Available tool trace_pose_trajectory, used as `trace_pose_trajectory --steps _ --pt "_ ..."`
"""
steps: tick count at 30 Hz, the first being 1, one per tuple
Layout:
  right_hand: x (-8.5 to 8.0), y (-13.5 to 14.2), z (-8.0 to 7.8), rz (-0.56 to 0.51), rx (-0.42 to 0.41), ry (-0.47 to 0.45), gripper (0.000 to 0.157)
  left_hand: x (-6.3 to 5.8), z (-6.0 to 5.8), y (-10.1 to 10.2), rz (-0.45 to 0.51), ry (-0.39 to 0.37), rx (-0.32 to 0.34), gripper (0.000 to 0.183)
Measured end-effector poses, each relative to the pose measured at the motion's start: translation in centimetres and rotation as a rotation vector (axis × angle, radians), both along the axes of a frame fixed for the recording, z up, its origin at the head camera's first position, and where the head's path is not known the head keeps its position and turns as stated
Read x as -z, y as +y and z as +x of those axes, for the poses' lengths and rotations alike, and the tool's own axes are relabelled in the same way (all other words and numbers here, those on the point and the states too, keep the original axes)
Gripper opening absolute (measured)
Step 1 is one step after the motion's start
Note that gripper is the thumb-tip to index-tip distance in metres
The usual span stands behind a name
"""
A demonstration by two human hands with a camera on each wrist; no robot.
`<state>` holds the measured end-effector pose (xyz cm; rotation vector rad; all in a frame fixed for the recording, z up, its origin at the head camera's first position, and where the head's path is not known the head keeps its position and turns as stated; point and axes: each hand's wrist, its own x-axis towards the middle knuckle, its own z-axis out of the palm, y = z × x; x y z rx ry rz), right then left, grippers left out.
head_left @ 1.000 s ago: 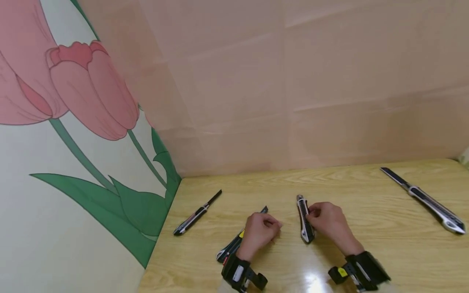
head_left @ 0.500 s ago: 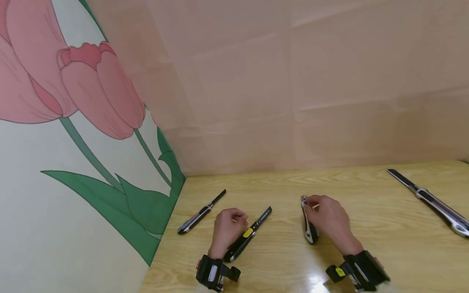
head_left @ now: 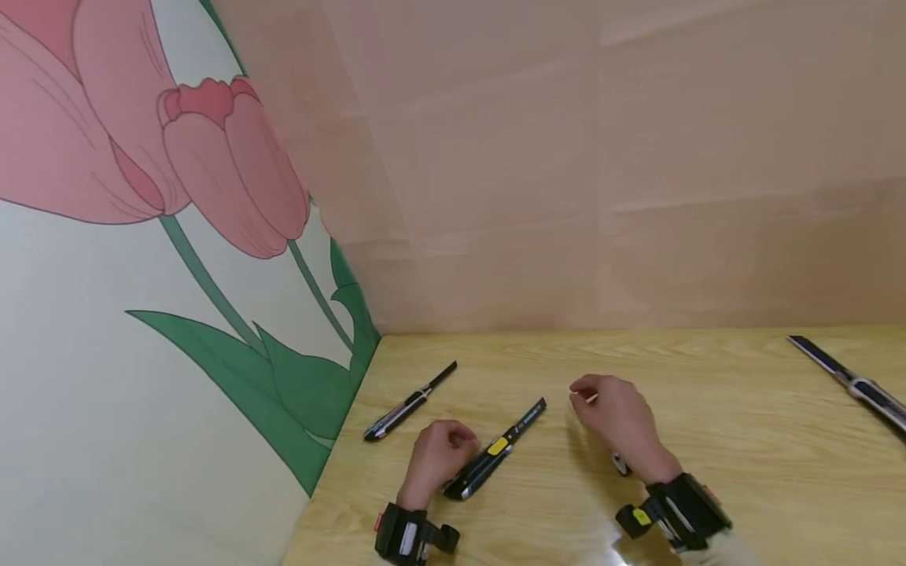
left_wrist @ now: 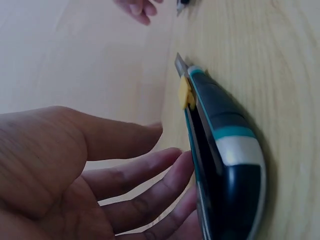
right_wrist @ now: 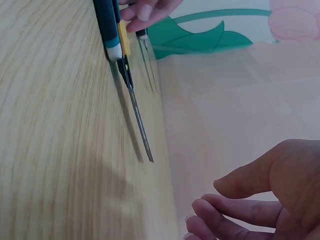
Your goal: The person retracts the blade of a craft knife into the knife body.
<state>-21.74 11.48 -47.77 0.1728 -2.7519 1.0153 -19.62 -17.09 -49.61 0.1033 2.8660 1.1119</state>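
Observation:
A black utility knife with a yellow slider lies with its blade out, pointing up and right. My left hand is just left of its handle, thumb and fingers loosely bent and apart. In the left wrist view, the fingertips come right up to the teal-trimmed handle; whether they touch is unclear. Past that blade, my right hand hovers above the table, holding nothing, thumb apart from the fingers in the right wrist view. It hides most of another knife, whose butt end peeks out below.
A slimmer utility knife lies at the left edge of the table, blade out. At the far right a larger one also has its blade extended. Brown paper covers the back; a tulip-painted wall rises at left.
The left hand has drawn leftward off the yellow-slider knife, uncovering its extended blade. My right hand has come away from the side of the short knife, moving left and over it. The head view has turned left.

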Motion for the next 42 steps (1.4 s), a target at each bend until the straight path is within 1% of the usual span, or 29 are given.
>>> trace_pose_trajectory --steps 4,8,10,15,18,22,27,29,35,42 --pt "0.2 -0.4 -0.2 0.000 -0.001 -0.032 0.019 0.0 0.4 -0.3 -0.003 -0.059 0.043 0.011" --pt "0.4 -0.7 -0.3 -0.019 -0.017 -0.061 0.022 -0.1 0.9 -0.5 0.002 -0.091 0.102 0.020" --pt "0.5 -0.8 -0.2 -0.029 -0.024 -0.061 0.023 -0.1 1.0 -0.6 0.007 -0.109 0.118 0.025" --pt "0.7 -1.1 -0.3 -0.029 -0.036 -0.057 0.025 0.1 1.1 -0.5 0.005 -0.108 0.141 0.035" --pt "1.0 -1.5 -0.5 -0.031 -0.050 -0.086 0.030 0.2 1.1 -0.3 -0.004 -0.085 0.133 0.035" --pt "1.3 -2.0 -0.6 -0.028 -0.063 -0.132 0.034 0.2 1.1 0.0 -0.035 -0.060 0.094 0.032" --pt "1.4 -2.5 -0.4 -0.003 -0.074 -0.138 0.021 0.0 1.3 0.4 -0.094 -0.061 0.045 0.030" --pt "1.4 -2.4 -0.3 0.002 -0.085 -0.130 0.015 0.1 1.2 0.5 -0.097 -0.057 0.037 0.029" --pt "1.3 -2.2 -0.3 -0.005 -0.103 -0.138 0.010 0.2 0.9 0.7 -0.049 -0.027 0.031 0.025" --pt "1.4 -2.3 -0.1 -0.031 -0.151 -0.177 0.007 0.0 0.6 1.6 0.004 -0.014 0.007 0.024"
